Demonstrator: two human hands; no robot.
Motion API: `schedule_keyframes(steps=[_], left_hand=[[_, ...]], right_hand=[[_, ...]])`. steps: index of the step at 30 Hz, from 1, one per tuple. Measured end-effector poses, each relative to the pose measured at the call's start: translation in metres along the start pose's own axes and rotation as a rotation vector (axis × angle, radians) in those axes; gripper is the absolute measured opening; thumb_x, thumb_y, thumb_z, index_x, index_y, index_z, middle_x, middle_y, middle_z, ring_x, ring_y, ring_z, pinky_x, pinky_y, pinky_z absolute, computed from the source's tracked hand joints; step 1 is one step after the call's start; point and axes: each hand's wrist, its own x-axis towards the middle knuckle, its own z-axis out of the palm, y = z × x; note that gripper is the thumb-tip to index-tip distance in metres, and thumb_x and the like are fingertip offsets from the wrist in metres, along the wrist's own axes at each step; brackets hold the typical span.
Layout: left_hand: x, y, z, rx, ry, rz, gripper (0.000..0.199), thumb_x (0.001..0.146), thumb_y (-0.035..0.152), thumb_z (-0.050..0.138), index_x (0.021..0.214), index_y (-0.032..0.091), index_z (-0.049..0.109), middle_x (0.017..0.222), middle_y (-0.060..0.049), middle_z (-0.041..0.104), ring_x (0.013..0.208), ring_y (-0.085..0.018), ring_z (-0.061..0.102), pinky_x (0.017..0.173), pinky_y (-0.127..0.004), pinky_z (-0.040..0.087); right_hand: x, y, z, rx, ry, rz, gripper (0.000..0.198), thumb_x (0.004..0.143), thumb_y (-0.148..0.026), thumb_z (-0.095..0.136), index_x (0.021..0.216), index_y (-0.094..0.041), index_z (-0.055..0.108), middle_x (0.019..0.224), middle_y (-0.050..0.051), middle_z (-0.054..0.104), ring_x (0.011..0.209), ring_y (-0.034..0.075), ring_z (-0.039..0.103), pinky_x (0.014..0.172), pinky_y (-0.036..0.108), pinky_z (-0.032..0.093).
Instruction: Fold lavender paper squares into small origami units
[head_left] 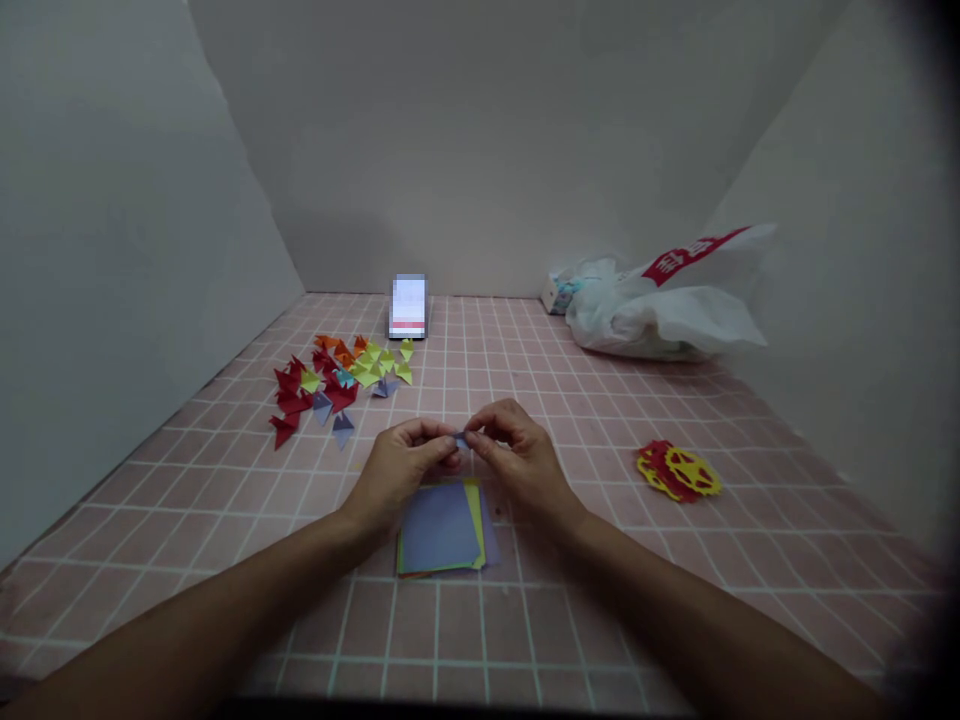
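Observation:
Between my two hands is a small folded piece of purple-blue paper [462, 440], mostly hidden by the fingers. My left hand [409, 462] pinches its left side with thumb and fingers. From the right, my right hand [519, 450] pinches the other side. Just below the hands lies a stack of square paper sheets [441, 525], purple-blue on top with yellow-green and orange edges showing. Off to the left, several folded paper cranes [341, 392] in red, orange, yellow, blue and purple stand in a cluster.
A lit phone [409, 306] stands upright near the back wall. At the back right, a white plastic bag [660, 315] lies against a small patterned box [556, 294]. Red and yellow cut-out discs [679, 471] are piled at right on the pink tiled tabletop [585, 620]. Pale walls enclose three sides.

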Motion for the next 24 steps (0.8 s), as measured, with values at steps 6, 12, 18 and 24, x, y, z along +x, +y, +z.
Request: schedule_keyframes(steps=[6, 12, 18, 24], left_hand=[[0.0023, 0.0008, -0.0024, -0.086, 0.002, 0.022, 0.017, 0.066, 0.016, 0.076, 0.081, 0.013, 0.069, 0.07, 0.0, 0.068, 0.06, -0.01, 0.064, 0.065, -0.023, 0.053], [0.0037, 0.0008, -0.0051, -0.08, -0.008, 0.043, 0.014, 0.067, 0.016, 0.075, 0.079, 0.013, 0.069, 0.066, -0.001, 0.069, 0.059, -0.01, 0.065, 0.064, -0.023, 0.053], [0.0062, -0.0001, -0.0079, -0.086, -0.04, 0.058, 0.013, 0.068, 0.016, 0.074, 0.079, 0.013, 0.07, 0.065, -0.001, 0.07, 0.058, -0.01, 0.066, 0.064, -0.022, 0.054], [0.0059, 0.0021, -0.0074, -0.117, -0.058, 0.037, 0.012, 0.068, 0.016, 0.073, 0.079, 0.013, 0.069, 0.064, -0.002, 0.071, 0.058, -0.011, 0.066, 0.064, -0.023, 0.056]], right_hand=[[-0.0002, -0.0004, -0.0007, -0.02, -0.014, -0.077, 0.012, 0.085, -0.014, 0.062, 0.078, -0.024, 0.065, 0.082, 0.002, 0.059, 0.081, 0.019, 0.057, 0.073, 0.033, 0.046], [-0.001, -0.0039, -0.0025, -0.15, -0.043, -0.219, 0.014, 0.087, -0.013, 0.058, 0.084, -0.025, 0.064, 0.085, 0.003, 0.059, 0.086, 0.021, 0.058, 0.078, 0.036, 0.046], [-0.0013, -0.0043, -0.0036, -0.229, -0.069, -0.315, 0.014, 0.09, -0.012, 0.055, 0.088, -0.025, 0.062, 0.088, 0.005, 0.059, 0.088, 0.021, 0.058, 0.077, 0.036, 0.047], [-0.002, -0.0039, -0.0034, -0.357, -0.135, -0.375, 0.005, 0.093, -0.024, 0.061, 0.098, -0.024, 0.061, 0.097, 0.008, 0.061, 0.093, 0.024, 0.058, 0.08, 0.039, 0.048]])
